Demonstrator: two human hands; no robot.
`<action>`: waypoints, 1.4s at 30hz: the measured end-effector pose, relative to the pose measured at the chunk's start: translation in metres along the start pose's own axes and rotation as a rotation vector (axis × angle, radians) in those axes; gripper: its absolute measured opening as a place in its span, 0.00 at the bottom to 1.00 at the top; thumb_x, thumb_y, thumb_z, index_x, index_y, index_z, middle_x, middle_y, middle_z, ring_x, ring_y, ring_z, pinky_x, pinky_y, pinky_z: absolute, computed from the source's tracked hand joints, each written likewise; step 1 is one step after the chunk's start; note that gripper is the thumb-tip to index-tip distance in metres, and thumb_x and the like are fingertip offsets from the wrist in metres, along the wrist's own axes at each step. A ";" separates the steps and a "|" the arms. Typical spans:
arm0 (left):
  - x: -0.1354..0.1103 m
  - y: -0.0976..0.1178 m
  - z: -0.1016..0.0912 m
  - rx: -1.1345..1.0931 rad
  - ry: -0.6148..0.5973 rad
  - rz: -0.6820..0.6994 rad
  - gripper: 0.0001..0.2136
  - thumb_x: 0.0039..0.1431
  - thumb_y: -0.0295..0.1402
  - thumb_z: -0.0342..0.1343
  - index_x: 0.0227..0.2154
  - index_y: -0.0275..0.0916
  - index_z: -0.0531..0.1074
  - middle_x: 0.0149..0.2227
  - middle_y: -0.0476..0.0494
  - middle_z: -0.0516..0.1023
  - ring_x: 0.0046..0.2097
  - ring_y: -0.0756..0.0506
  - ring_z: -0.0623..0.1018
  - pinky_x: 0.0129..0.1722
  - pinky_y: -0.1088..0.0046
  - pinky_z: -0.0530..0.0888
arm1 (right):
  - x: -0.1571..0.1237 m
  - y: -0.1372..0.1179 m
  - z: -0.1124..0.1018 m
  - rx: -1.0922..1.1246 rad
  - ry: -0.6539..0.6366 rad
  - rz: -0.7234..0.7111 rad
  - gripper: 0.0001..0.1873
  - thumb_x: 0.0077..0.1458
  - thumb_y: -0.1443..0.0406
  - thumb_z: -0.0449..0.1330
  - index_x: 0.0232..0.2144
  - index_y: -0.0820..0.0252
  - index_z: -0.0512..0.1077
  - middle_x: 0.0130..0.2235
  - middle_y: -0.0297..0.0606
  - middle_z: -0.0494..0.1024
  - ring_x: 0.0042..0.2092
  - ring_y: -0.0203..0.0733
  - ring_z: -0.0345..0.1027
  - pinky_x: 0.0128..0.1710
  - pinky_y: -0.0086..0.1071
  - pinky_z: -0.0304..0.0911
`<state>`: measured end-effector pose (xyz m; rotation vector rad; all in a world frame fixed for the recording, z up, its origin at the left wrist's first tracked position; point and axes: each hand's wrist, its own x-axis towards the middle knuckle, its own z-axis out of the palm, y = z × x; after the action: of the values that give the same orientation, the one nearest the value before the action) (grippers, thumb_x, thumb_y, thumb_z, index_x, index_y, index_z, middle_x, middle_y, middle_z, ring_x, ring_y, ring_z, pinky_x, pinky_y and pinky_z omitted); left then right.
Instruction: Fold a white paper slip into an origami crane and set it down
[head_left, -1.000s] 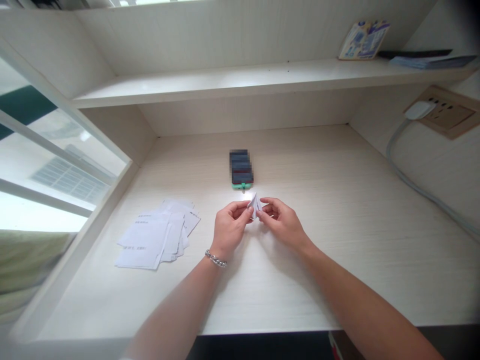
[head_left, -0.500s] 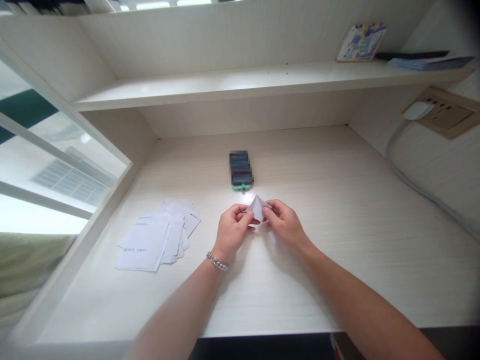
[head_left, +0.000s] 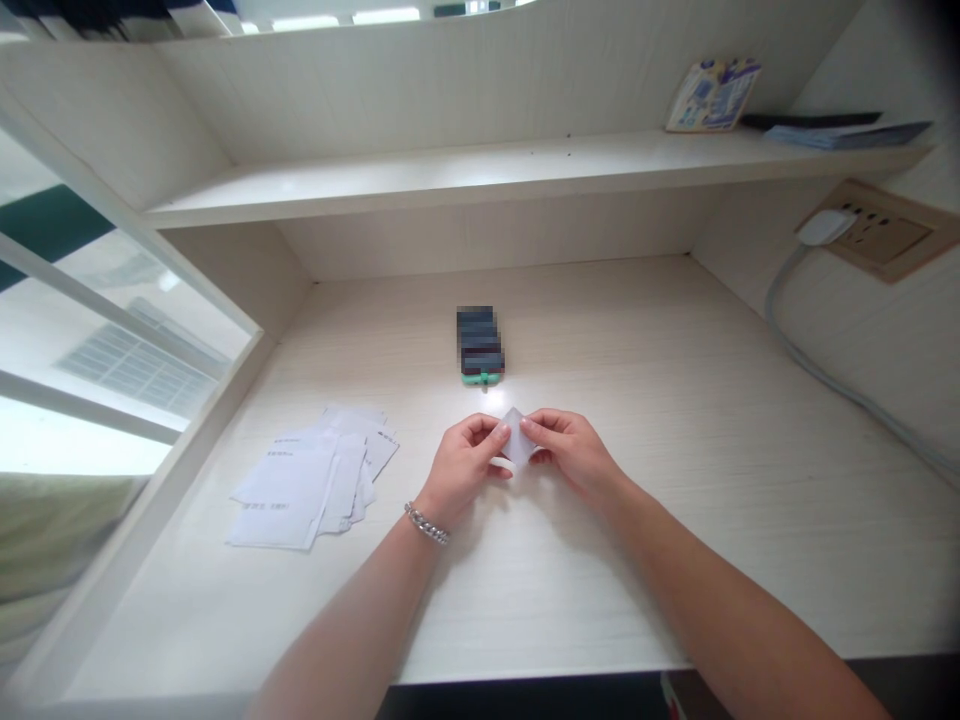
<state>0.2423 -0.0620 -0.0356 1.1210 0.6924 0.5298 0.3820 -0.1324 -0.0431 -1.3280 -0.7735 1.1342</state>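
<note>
My left hand [head_left: 465,465] and my right hand [head_left: 566,452] meet over the middle of the pale wooden desk [head_left: 675,420]. Between them they pinch a small folded piece of white paper [head_left: 515,436], the left thumb and fingers on its left edge, the right ones on its right edge. The paper faces me flat. A metal bracelet [head_left: 427,524] sits on my left wrist. Just beyond the paper a phone [head_left: 480,345] in a green case lies on the desk.
A loose pile of white printed sheets [head_left: 311,478] lies left of my hands. A shelf [head_left: 450,170] runs above the desk, with a small booklet [head_left: 712,93] and dark flat items at its right end. A wall socket [head_left: 877,228] with a grey cable is at right; a window frame at left.
The folded paper stood as a narrow upright point a second ago; now it is turned flat toward me and held lower. Both hands shifted slightly toward me.
</note>
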 end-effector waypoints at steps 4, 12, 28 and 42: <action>0.001 -0.001 -0.001 0.022 0.045 0.010 0.16 0.46 0.42 0.60 0.32 0.34 0.71 0.31 0.44 0.74 0.31 0.49 0.75 0.23 0.76 0.74 | 0.002 0.000 -0.002 -0.198 0.130 -0.112 0.15 0.45 0.55 0.61 0.27 0.62 0.73 0.26 0.38 0.75 0.28 0.39 0.67 0.26 0.31 0.63; 0.003 -0.003 0.001 -0.072 0.088 0.013 0.15 0.46 0.39 0.62 0.33 0.32 0.71 0.31 0.44 0.75 0.34 0.49 0.76 0.34 0.73 0.77 | -0.006 -0.003 0.002 -0.465 0.206 -0.268 0.09 0.51 0.60 0.57 0.29 0.60 0.74 0.29 0.37 0.77 0.30 0.39 0.68 0.31 0.31 0.62; 0.003 -0.001 0.004 -0.147 0.116 0.009 0.12 0.47 0.38 0.60 0.29 0.33 0.71 0.31 0.46 0.74 0.36 0.49 0.75 0.42 0.65 0.75 | -0.008 0.001 0.006 -0.576 0.262 -0.406 0.09 0.54 0.64 0.54 0.33 0.57 0.75 0.34 0.39 0.76 0.35 0.41 0.69 0.34 0.32 0.64; 0.003 -0.004 0.004 -0.177 0.110 -0.007 0.12 0.47 0.37 0.60 0.29 0.33 0.71 0.31 0.46 0.74 0.36 0.49 0.75 0.41 0.67 0.75 | -0.007 0.001 0.005 -0.587 0.282 -0.401 0.07 0.53 0.65 0.54 0.30 0.58 0.73 0.33 0.38 0.75 0.34 0.40 0.69 0.32 0.32 0.64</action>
<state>0.2475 -0.0634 -0.0393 0.9286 0.7294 0.6373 0.3747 -0.1376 -0.0423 -1.6686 -1.1468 0.3937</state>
